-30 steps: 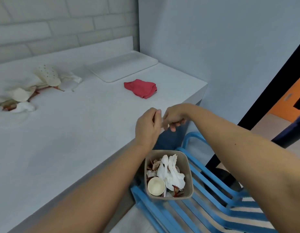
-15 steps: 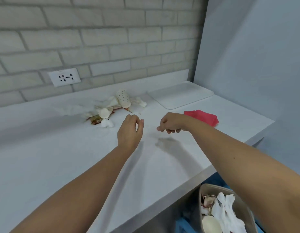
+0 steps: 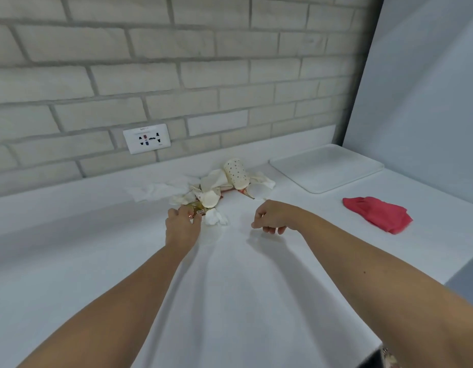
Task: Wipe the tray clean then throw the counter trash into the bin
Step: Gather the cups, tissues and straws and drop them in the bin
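Trash step is underway. The tray (image 3: 326, 170) is sitting upper right and looking clean, with the red cloth (image 3: 377, 214) lying below it on the tabletop (image 3: 70, 248). Left grip (image 3: 182, 225) is touching the gold wrapper (image 3: 196, 209) at the near edge of the trash pile (image 3: 224, 181), centre frame; can't tell if the pinch is closed. Right grip (image 3: 273, 217) is hovering nearby, loosely curled, holding nothing. Next move is likely calling for a firm pinch, then a carry to the bin.

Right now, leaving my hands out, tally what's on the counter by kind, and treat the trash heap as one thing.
Tray: 1
Red cloth: 1
Trash heap: 1
Total: 3
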A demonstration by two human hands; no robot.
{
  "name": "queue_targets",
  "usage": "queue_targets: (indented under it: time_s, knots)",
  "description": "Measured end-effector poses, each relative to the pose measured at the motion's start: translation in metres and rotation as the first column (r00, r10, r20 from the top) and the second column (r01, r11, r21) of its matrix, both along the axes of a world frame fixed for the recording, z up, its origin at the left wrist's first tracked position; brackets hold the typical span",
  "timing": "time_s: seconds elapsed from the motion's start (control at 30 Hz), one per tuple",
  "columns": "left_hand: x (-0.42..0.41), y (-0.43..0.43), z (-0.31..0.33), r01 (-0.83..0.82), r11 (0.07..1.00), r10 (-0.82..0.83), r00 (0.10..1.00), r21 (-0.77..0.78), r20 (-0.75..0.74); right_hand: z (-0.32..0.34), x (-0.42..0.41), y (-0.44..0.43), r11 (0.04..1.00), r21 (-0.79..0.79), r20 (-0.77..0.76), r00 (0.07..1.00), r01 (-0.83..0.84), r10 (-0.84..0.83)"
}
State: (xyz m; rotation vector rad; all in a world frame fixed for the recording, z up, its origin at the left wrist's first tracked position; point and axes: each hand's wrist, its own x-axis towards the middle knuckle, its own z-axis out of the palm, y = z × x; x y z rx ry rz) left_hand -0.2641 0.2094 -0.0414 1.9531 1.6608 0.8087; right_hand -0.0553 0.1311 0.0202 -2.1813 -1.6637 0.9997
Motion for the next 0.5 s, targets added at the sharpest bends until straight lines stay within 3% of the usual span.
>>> queue_targets:
  time_s: [0.23, 0.37, 0.5]
  knots:
    - [0.019, 0.041, 0.012, -0.036, 0.976, 0.088, 0.967, -0.214, 0.239, 0.002, 0.011, 0.049, 0.988, 0.117, -0.017, 0.995, 0.105, -0.103]
    - [0.033, 0.068, 0.019, -0.076, 0.955, 0.149, 0.958, -0.286, 0.245, 0.004, 0.020, 0.087, 0.958, 0.248, 0.001, 0.988, 0.147, -0.152]
    - [0.043, 0.096, 0.023, -0.110, 0.922, 0.210, 0.948, -0.370, 0.241, 0.002, 0.030, 0.135, 0.951, 0.295, 0.115, 0.984, 0.098, -0.137]
